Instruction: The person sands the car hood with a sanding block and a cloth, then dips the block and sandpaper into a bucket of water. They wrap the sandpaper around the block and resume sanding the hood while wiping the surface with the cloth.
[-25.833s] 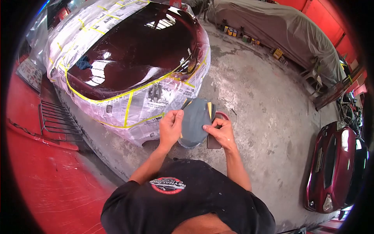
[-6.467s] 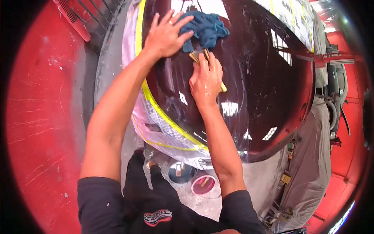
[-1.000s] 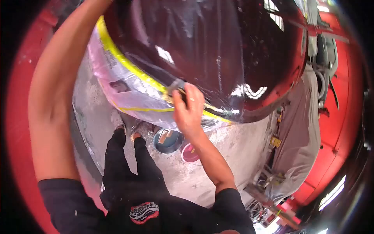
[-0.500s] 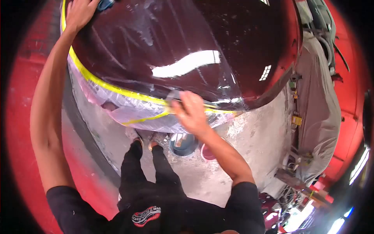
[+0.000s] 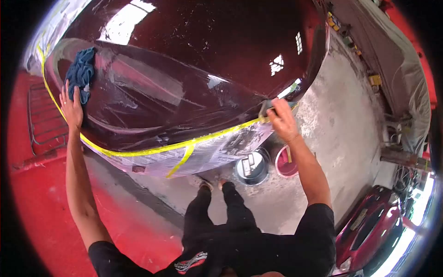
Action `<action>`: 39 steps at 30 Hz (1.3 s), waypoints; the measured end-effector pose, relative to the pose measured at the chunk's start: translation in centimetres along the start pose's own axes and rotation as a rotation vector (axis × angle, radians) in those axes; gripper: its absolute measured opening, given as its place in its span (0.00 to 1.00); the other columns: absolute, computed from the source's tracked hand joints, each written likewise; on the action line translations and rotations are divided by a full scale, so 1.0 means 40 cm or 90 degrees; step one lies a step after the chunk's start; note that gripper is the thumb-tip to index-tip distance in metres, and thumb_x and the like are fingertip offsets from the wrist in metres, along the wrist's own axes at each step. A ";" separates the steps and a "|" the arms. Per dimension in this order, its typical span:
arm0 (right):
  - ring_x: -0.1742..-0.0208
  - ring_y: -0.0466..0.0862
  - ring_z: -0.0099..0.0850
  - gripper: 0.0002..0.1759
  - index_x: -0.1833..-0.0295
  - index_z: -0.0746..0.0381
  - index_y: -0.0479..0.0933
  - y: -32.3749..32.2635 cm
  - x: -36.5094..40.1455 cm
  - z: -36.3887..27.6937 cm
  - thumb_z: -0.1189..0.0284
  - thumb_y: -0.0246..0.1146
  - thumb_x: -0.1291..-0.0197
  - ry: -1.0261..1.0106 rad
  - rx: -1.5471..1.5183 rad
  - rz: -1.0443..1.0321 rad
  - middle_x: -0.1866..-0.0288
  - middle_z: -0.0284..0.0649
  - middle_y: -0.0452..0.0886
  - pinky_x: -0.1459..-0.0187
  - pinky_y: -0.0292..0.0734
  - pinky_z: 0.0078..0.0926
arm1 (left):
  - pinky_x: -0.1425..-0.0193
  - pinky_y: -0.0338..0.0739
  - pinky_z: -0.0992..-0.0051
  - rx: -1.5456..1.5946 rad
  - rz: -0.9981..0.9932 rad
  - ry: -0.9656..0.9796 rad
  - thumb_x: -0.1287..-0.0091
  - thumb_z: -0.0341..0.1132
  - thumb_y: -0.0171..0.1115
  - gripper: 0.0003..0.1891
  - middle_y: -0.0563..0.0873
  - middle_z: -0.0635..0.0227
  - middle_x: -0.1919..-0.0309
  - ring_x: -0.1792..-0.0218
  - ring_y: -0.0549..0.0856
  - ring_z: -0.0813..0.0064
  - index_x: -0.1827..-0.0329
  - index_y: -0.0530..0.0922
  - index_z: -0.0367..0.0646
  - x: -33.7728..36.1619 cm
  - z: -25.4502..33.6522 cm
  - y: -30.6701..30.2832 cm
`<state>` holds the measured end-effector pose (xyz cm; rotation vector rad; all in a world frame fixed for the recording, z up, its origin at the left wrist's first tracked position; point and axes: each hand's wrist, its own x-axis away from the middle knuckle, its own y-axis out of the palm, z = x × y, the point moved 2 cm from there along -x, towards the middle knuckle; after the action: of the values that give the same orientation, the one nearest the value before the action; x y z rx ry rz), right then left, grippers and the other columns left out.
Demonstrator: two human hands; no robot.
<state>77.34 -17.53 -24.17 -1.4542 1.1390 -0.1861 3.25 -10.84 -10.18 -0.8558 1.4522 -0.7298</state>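
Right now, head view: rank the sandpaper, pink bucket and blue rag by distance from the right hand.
1. sandpaper, gripped in the right hand.
2. pink bucket, on the floor below that hand.
3. blue rag, far across, touching the left hand.

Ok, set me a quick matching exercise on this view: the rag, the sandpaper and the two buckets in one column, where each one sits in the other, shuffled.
Things:
1. blue rag
2. folded sandpaper
3. grey bucket
4. pink bucket

Places:
A. on the floor, next to the shoes
B. under the right hand, at the taped edge of the hood
C. on the hood, at the fingertips of the left hand
D. on the floor, partly behind the right forearm

Pairs: 1-C, 2-B, 3-A, 4-D
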 end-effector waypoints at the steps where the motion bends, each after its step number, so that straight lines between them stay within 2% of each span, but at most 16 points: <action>1: 0.33 0.77 0.54 0.21 0.45 0.63 0.78 0.021 0.027 0.022 0.81 0.67 0.47 0.152 -0.035 0.029 0.32 0.54 0.74 0.33 0.73 0.54 | 0.17 0.50 0.57 -0.008 -0.004 -0.014 0.20 0.51 0.47 0.28 0.67 0.60 0.22 0.22 0.62 0.49 0.23 0.68 0.47 0.003 -0.007 0.004; 4: 0.34 0.77 0.56 0.27 0.41 0.64 0.76 -0.002 0.014 -0.019 0.87 0.64 0.51 0.059 0.090 0.129 0.32 0.55 0.73 0.34 0.74 0.50 | 0.17 0.50 0.57 0.050 0.011 -0.078 0.20 0.52 0.48 0.29 0.68 0.56 0.23 0.22 0.62 0.49 0.22 0.67 0.47 -0.005 0.034 -0.019; 7: 0.34 0.76 0.57 0.30 0.39 0.65 0.76 -0.010 0.008 -0.073 0.90 0.62 0.52 0.185 0.041 0.121 0.32 0.55 0.72 0.33 0.74 0.47 | 0.17 0.49 0.57 0.047 0.001 -0.112 0.21 0.54 0.48 0.30 0.68 0.53 0.24 0.22 0.62 0.51 0.22 0.67 0.48 -0.006 0.029 -0.013; 10: 0.32 0.76 0.57 0.30 0.39 0.63 0.77 0.015 0.019 -0.105 0.90 0.62 0.52 0.214 -0.013 0.133 0.31 0.56 0.73 0.32 0.73 0.49 | 0.17 0.49 0.56 -0.012 0.006 0.028 0.21 0.54 0.48 0.30 0.69 0.51 0.24 0.22 0.62 0.49 0.22 0.67 0.48 0.003 -0.027 0.017; 11: 0.31 0.75 0.57 0.31 0.40 0.62 0.78 0.029 0.014 -0.115 0.90 0.61 0.53 0.216 -0.063 0.134 0.30 0.56 0.73 0.31 0.72 0.50 | 0.17 0.50 0.55 0.017 -0.001 -0.066 0.22 0.55 0.50 0.30 0.69 0.51 0.24 0.23 0.63 0.46 0.22 0.67 0.49 0.000 0.011 -0.002; 12: 0.32 0.76 0.57 0.32 0.39 0.61 0.79 0.008 -0.028 -0.157 0.90 0.63 0.53 0.084 -0.004 0.112 0.31 0.56 0.74 0.32 0.73 0.50 | 0.19 0.53 0.54 0.048 0.020 -0.082 0.23 0.55 0.51 0.30 0.70 0.50 0.25 0.24 0.64 0.43 0.22 0.68 0.51 -0.008 0.043 -0.024; 13: 0.35 0.79 0.55 0.26 0.41 0.63 0.82 0.014 -0.053 -0.184 0.85 0.67 0.50 0.065 -0.017 0.088 0.33 0.56 0.77 0.35 0.75 0.51 | 0.21 0.57 0.53 0.078 0.050 -0.076 0.23 0.55 0.52 0.30 0.71 0.50 0.26 0.25 0.65 0.44 0.23 0.69 0.53 -0.010 0.064 -0.039; 18: 0.36 0.81 0.52 0.26 0.44 0.61 0.85 0.079 -0.217 -0.370 0.80 0.67 0.54 -0.189 -0.119 0.032 0.32 0.53 0.77 0.39 0.78 0.52 | 0.27 0.65 0.52 0.008 0.097 -0.085 0.26 0.59 0.54 0.30 0.73 0.61 0.27 0.26 0.70 0.57 0.24 0.71 0.60 -0.005 0.065 -0.033; 19: 0.37 0.82 0.51 0.25 0.45 0.62 0.86 0.085 -0.258 -0.417 0.80 0.67 0.53 -0.226 -0.134 -0.007 0.34 0.54 0.79 0.40 0.79 0.50 | 0.23 0.60 0.55 0.022 0.079 -0.098 0.26 0.55 0.55 0.31 0.71 0.50 0.26 0.26 0.68 0.49 0.25 0.72 0.50 -0.006 0.103 -0.063; 20: 0.38 0.82 0.51 0.24 0.45 0.61 0.86 0.097 -0.299 -0.467 0.79 0.67 0.53 -0.237 -0.145 -0.017 0.35 0.54 0.79 0.40 0.80 0.50 | 0.21 0.56 0.51 0.052 0.074 -0.107 0.26 0.60 0.53 0.32 0.70 0.53 0.24 0.23 0.65 0.51 0.23 0.70 0.57 -0.002 0.048 -0.025; 21: 0.39 0.82 0.51 0.24 0.45 0.61 0.85 0.115 -0.339 -0.519 0.79 0.67 0.52 -0.248 -0.155 -0.023 0.36 0.55 0.80 0.41 0.80 0.49 | 0.19 0.50 0.50 0.085 -0.053 -0.211 0.24 0.54 0.52 0.32 0.62 0.56 0.20 0.19 0.56 0.51 0.20 0.64 0.53 0.000 0.149 -0.107; 30: 0.39 0.79 0.48 0.17 0.48 0.64 0.82 0.324 -0.671 -0.971 0.74 0.63 0.44 -0.306 -0.172 0.050 0.41 0.54 0.80 0.40 0.76 0.44 | 0.17 0.45 0.46 0.066 -0.027 -0.291 0.25 0.60 0.51 0.34 0.63 0.52 0.21 0.19 0.56 0.50 0.20 0.64 0.57 0.026 0.167 -0.094; 32: 0.39 0.79 0.48 0.18 0.46 0.64 0.81 0.309 -0.681 -0.970 0.74 0.62 0.43 -0.315 -0.163 0.031 0.40 0.54 0.79 0.40 0.76 0.44 | 0.17 0.44 0.45 0.093 -0.042 -0.296 0.26 0.60 0.52 0.36 0.61 0.48 0.20 0.18 0.54 0.49 0.19 0.63 0.52 0.024 0.173 -0.108; 33: 0.39 0.79 0.49 0.20 0.43 0.63 0.81 0.299 -0.683 -0.965 0.74 0.61 0.42 -0.307 -0.159 0.009 0.40 0.54 0.78 0.39 0.76 0.43 | 0.20 0.51 0.42 0.027 0.103 -0.264 0.28 0.63 0.52 0.33 0.69 0.60 0.23 0.21 0.62 0.53 0.23 0.69 0.64 0.024 0.163 -0.073; 35: 0.38 0.80 0.51 0.26 0.37 0.59 0.80 0.239 -0.585 -0.855 0.76 0.64 0.45 -0.271 -0.147 -0.058 0.38 0.54 0.78 0.39 0.76 0.48 | 0.19 0.50 0.45 0.031 0.081 -0.269 0.27 0.63 0.51 0.32 0.67 0.57 0.22 0.20 0.61 0.52 0.22 0.68 0.64 0.023 0.163 -0.073; 39: 0.40 0.81 0.54 0.26 0.44 0.59 0.86 0.202 -0.417 -0.724 0.83 0.69 0.53 -0.240 -0.061 -0.005 0.37 0.56 0.79 0.39 0.76 0.52 | 0.17 0.43 0.42 0.071 0.065 -0.295 0.27 0.62 0.50 0.32 0.65 0.62 0.20 0.18 0.56 0.55 0.21 0.66 0.68 0.022 0.166 -0.074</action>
<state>44.75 -23.51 -14.92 -1.5013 0.8429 0.1346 10.13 -12.78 -8.55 -0.7947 1.0242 -0.4888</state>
